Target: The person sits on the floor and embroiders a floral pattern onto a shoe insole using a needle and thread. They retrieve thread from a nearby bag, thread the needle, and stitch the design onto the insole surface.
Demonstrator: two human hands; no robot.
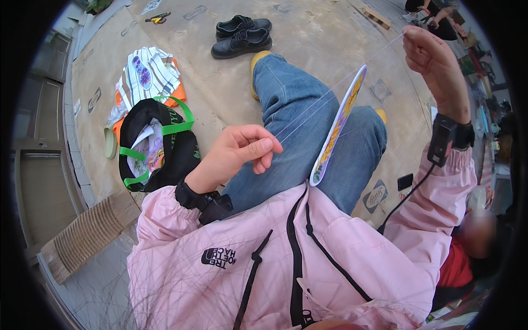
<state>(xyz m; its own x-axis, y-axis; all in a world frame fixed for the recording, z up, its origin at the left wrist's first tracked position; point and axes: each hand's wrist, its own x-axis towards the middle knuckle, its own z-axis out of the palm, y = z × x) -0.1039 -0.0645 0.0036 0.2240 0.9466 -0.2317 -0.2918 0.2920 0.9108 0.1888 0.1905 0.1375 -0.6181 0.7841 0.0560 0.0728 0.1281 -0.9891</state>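
- Patterned insole (339, 126) hangs edge-on over the jeans (291, 93), its lower tip near the jacket (352, 231).
- Left hand (247, 148), at its nine o'clock, pinches thread (385, 47).
- Right hand (434, 60), at two o'clock, pinches thread, well apart from the insole's rim.

To me, the insole (340, 124) looked like stitched cloth, its thread (379, 53) smooth. Beyond the matt denim jeans (286, 85) sat smooth, leathery shoes (242, 44); left of the jeans, a ridged wooden board (91, 234).
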